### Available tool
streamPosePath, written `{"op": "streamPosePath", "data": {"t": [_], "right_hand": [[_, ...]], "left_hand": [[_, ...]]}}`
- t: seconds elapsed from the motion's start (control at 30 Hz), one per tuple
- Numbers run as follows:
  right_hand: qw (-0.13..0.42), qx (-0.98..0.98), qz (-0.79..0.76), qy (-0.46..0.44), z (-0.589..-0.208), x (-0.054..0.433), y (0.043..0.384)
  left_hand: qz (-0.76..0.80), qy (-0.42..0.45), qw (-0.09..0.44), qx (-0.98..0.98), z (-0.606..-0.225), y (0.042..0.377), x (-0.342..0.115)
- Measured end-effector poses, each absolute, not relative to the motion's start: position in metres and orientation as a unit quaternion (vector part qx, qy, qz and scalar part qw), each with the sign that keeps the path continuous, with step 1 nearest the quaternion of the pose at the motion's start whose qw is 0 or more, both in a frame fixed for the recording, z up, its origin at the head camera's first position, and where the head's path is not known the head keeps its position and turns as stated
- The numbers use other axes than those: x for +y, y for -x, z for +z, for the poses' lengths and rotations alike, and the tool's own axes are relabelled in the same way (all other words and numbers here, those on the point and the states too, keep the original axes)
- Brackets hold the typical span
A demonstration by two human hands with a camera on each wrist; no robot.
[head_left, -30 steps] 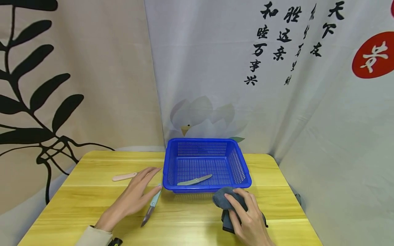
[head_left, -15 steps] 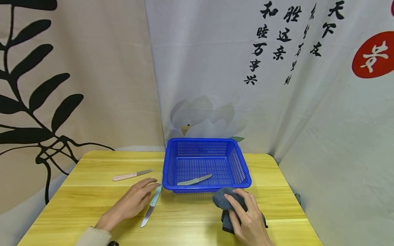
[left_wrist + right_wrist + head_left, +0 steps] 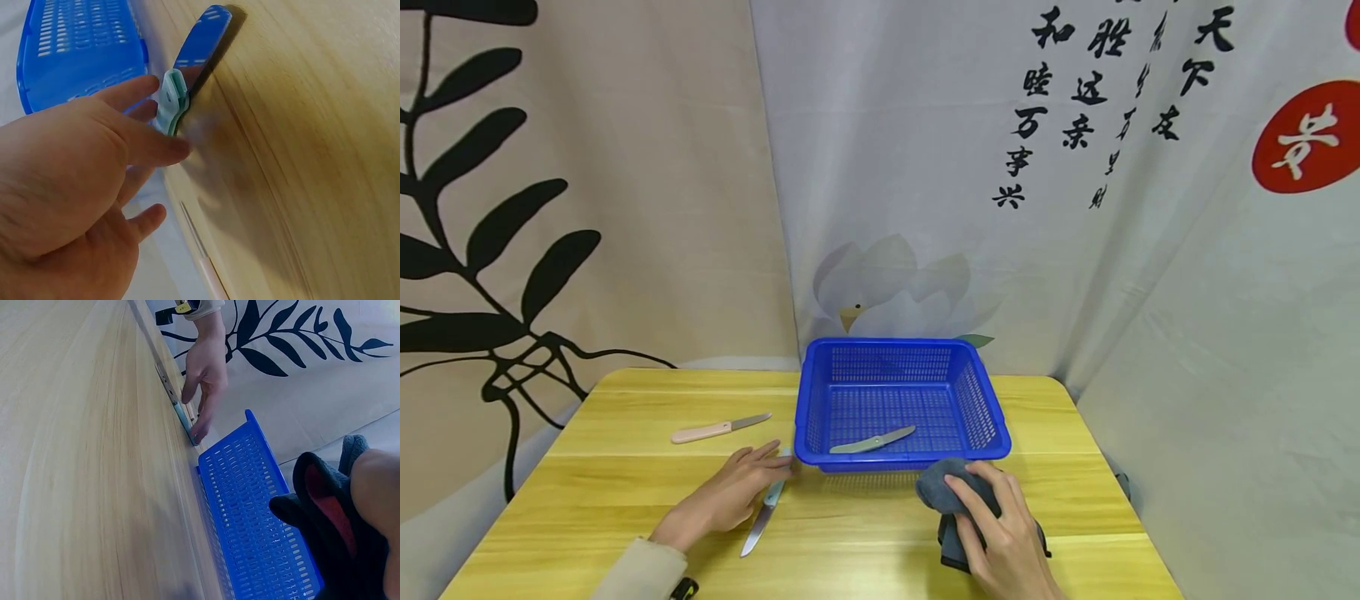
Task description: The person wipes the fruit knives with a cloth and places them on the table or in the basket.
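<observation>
My left hand (image 3: 726, 493) is at the light blue handle of a knife (image 3: 759, 531) lying on the table left of the basket. In the left wrist view, the fingers and thumb lie loosely about the knife's handle (image 3: 170, 103); its blade points away from the palm. A firm grip does not show. My right hand (image 3: 1011, 537) grips a bunched grey cloth (image 3: 946, 485) in front of the basket's right corner. Dark edging and a pinkish fold of the cloth (image 3: 331, 500) show in the right wrist view.
A blue plastic basket (image 3: 898, 458) stands at the table's back, with a knife with a pale green handle (image 3: 872, 440) inside. A knife with a pink handle (image 3: 703, 432) lies at the back left of the wooden table (image 3: 850, 542). A printed curtain (image 3: 887, 167) hangs behind.
My left hand has drawn back from near the pink-handled knife and come down onto the light blue handle. The knives stay put. My right hand still holds the cloth in place.
</observation>
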State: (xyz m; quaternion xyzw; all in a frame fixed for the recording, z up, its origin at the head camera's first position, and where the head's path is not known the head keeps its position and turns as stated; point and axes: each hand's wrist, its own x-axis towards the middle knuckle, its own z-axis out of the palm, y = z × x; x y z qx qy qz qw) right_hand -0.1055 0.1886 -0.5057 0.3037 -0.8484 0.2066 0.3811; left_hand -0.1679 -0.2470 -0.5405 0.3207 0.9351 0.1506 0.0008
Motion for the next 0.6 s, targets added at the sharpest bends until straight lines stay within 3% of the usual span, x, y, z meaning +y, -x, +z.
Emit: {"op": "streamPosePath", "data": {"t": [0.13,0.47,0.6], "right_hand": [[0.378,-0.85,0.206,-0.303,-0.506,0.189,0.105],[0.379,-0.849,0.204,-0.305,-0.506,0.188,0.106],[0.381,-0.848,0.203,-0.308,-0.506,0.188,0.106]], "left_hand": [[0.145,-0.312,0.01,0.939,-0.54,0.167,-0.247],[0.144,-0.325,-0.064,0.932,-0.541,0.163,-0.255],[0.165,-0.338,-0.071,0.924,-0.544,0.16,-0.26]]}}
